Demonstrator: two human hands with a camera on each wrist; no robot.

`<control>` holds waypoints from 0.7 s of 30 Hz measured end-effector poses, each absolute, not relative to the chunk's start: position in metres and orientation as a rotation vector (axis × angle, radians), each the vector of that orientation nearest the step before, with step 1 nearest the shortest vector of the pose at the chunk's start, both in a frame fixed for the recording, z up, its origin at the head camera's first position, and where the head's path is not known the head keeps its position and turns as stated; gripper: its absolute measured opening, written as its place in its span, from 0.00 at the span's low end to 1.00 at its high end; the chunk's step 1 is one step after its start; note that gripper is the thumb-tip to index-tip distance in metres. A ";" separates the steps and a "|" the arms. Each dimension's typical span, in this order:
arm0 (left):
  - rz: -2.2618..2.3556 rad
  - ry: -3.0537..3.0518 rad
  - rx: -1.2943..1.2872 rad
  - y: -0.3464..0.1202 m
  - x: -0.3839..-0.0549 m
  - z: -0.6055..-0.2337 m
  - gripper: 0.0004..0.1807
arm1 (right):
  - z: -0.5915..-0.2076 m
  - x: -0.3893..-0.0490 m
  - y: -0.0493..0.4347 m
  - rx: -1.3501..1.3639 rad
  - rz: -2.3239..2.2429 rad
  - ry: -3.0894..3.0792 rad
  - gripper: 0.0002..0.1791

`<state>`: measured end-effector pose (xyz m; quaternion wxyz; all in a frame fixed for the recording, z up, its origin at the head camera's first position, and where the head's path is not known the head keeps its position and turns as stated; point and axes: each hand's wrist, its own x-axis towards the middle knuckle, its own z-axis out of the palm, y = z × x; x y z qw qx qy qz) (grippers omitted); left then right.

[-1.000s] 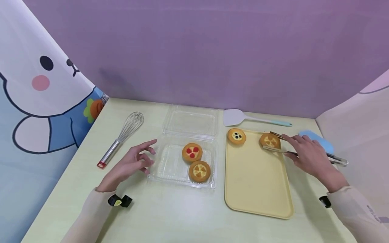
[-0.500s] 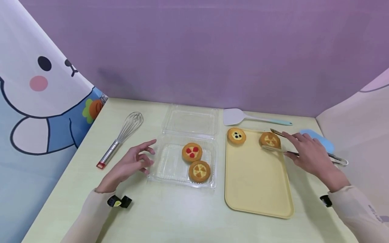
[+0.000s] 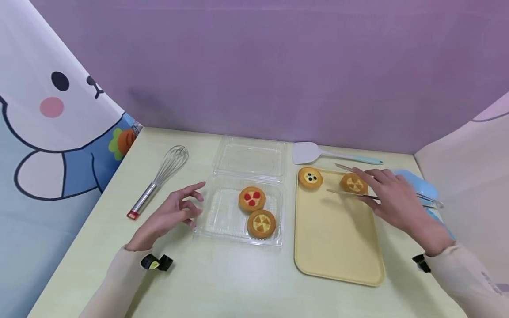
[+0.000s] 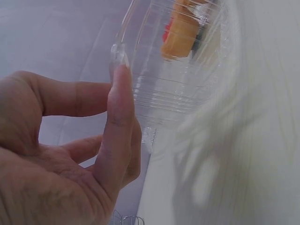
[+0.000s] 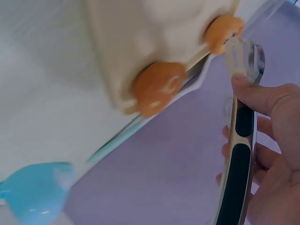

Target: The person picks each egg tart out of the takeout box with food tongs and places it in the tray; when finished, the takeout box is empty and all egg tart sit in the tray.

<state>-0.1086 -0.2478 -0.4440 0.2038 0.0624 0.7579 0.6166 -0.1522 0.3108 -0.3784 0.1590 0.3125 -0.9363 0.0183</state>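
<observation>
My right hand [image 3: 397, 194] grips metal tongs [image 5: 243, 131] with dark handle panels, their arms spread. In the head view the tongs pass over a tart with a wedge-patterned top [image 3: 354, 183]; the right wrist view shows them apart from it. Both that tart and a tart with dark dots [image 3: 310, 178] lie along the far edge of a yellow tray [image 3: 334, 247]. With fingers loosely bent, my left hand [image 3: 171, 214] touches the left rim of a clear hinged container [image 3: 222, 216]. It holds a red-topped tart [image 3: 252, 199] and another wedge-patterned tart [image 3: 261, 224].
A whisk [image 3: 159, 181] lies left of the container. Behind the tray is a spatula [image 3: 310, 153] with a pale blade. Light blue objects [image 3: 417, 183] sit right of the tray, partly hidden by my right hand. A purple curtain [image 3: 254, 66] hangs behind the table.
My right hand and the tongs have shifted left and lifted, off the wedge-patterned tart on the tray, which stays in place. My left hand has not moved.
</observation>
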 end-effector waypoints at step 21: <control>1.728 2.115 0.186 -0.245 -0.107 -0.440 0.46 | -0.360 -0.168 0.186 1.341 -0.167 -2.509 0.40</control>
